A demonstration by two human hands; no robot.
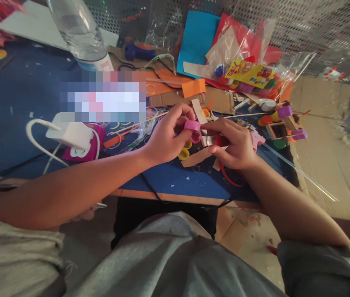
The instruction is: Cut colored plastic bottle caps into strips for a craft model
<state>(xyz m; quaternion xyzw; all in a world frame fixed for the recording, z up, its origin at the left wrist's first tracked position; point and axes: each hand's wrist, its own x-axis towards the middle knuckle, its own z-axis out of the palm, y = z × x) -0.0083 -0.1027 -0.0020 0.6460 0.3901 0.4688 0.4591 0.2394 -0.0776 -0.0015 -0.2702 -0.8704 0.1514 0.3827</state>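
My left hand (170, 134) is closed, thumb and fingers pinching a pink plastic cap (192, 125). A second pink round piece (196, 137) shows just under it; whether the two are joined I cannot tell. My right hand (233, 142) curls around a red-handled tool (221, 141) with a short metal end, its kind partly hidden by the fingers. The right index fingertip reaches the pink cap's edge. Below the hands lie yellow caps (184, 154) and a strip of tan card (196, 157) on the blue tabletop (162, 178).
A water bottle (83, 37) stands at the back left. Near my left forearm are a white charger (69, 134) and a pink socket block (99, 136) with cables. On the right, a small stick-and-cap model (283, 123) sits by cardboard (332, 165). Bagged caps (250, 76) lie behind.
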